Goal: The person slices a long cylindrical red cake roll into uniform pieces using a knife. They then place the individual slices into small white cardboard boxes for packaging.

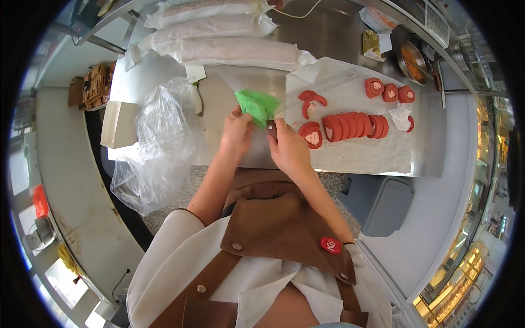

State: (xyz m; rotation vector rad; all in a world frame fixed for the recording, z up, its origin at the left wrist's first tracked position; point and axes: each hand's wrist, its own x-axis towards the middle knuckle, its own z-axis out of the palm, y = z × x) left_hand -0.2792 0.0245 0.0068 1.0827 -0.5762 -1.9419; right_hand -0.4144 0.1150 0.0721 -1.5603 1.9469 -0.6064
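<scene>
My left hand grips a bright green cloth. In my right hand is the dark brown riveted handle of a knife. The cloth meets the top of the handle, and the blade cannot be made out clearly. Right of my right hand, a sliced red cake roll with pale filling lies on white paper. One cut piece sits apart at its left end, with curved red scraps above it. A clear ruler lies slantwise on the paper.
Several paper-wrapped rolls line the back of the steel table. Three small red rolls and a crumpled white tissue are at right, near a metal bowl. A clear plastic bag and an open carton stand left.
</scene>
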